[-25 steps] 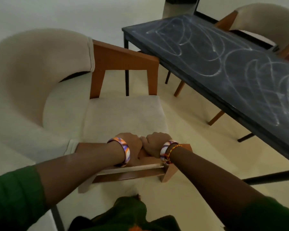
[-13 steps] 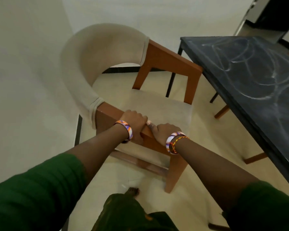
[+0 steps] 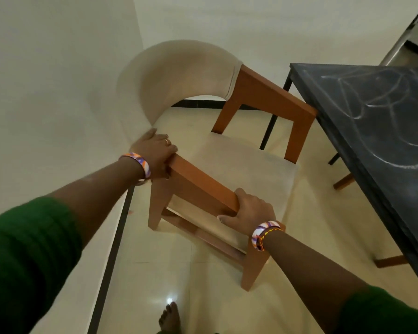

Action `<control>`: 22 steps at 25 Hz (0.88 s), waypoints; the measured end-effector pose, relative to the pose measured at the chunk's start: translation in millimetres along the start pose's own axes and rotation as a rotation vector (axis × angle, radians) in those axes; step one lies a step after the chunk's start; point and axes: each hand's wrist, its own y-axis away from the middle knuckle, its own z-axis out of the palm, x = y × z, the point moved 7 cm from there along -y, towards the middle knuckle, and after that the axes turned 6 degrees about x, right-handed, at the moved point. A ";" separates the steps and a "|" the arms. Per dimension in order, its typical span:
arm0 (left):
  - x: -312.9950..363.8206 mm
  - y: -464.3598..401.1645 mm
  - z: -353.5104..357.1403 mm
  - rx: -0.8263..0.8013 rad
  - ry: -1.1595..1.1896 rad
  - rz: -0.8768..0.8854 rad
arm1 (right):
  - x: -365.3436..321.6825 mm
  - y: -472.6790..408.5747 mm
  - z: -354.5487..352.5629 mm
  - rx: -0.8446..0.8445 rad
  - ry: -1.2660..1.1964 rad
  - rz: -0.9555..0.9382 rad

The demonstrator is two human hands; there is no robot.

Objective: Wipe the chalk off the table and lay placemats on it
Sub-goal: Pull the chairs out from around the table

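A black table (image 3: 381, 131) covered in white chalk scribbles fills the right side. Left of it stands an armchair (image 3: 229, 160) with a beige seat, curved beige back and orange-brown wooden arms. My left hand (image 3: 155, 155) grips the back end of the chair's near wooden arm, where it meets the padded back. My right hand (image 3: 249, 210) grips the front end of the same arm. No placemats or cloth are in view.
A pale wall (image 3: 46, 92) with a dark skirting strip runs close along the chair's left side. The floor is glossy cream tile. My bare foot (image 3: 169, 319) is at the bottom edge. Other wooden chair legs (image 3: 343, 182) show under the table.
My hands have slid apart along the chair's arm, left toward the back, right toward the front. The chair has shifted left toward the wall, away from the table.
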 end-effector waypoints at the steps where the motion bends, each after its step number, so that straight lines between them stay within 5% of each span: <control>1: -9.1 -8.6 -0.9 -0.041 -0.056 0.027 | 1.0 -0.6 1.2 0.003 0.000 0.002; 5: -3.9 -25.8 2.8 -0.185 -0.172 0.162 | 5.1 -2.2 5.1 0.007 0.025 0.023; 22: 13.1 18.0 -4.2 -0.132 -0.111 0.137 | 12.3 36.0 -2.8 -0.081 -0.134 0.191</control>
